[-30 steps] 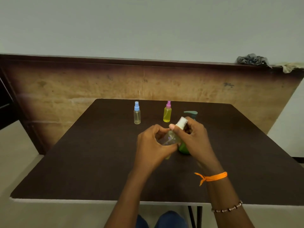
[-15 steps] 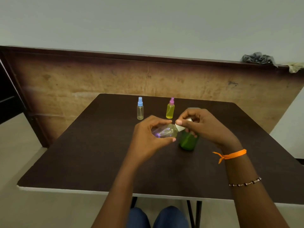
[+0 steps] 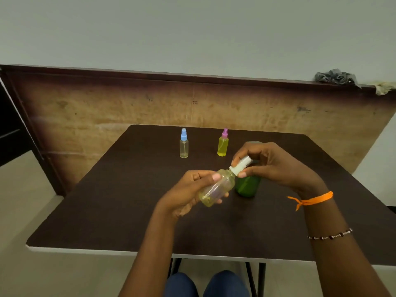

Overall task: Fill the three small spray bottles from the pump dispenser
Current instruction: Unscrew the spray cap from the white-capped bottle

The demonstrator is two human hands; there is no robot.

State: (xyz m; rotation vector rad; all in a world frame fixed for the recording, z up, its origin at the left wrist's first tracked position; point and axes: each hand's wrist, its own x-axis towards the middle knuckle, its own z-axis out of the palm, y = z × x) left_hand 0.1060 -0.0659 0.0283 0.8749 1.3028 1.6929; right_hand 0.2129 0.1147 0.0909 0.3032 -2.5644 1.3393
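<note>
While a clear spray bottle (image 3: 216, 189) is held tilted above the dark table (image 3: 107, 200) by the curled fingers of the left hand (image 3: 190, 194), its white spray cap (image 3: 241, 165) is pinched between thumb and fingers of the right hand (image 3: 270, 163). Just behind it, the green pump dispenser (image 3: 247, 186) is partly hidden. Farther back, a blue-capped bottle (image 3: 184, 143) and a pink-capped yellow bottle (image 3: 223, 143) are stood upright, apart.

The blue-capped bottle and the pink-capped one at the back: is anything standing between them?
No. In the head view, only bare dark table shows between the blue-capped bottle and the pink-capped bottle.
</note>
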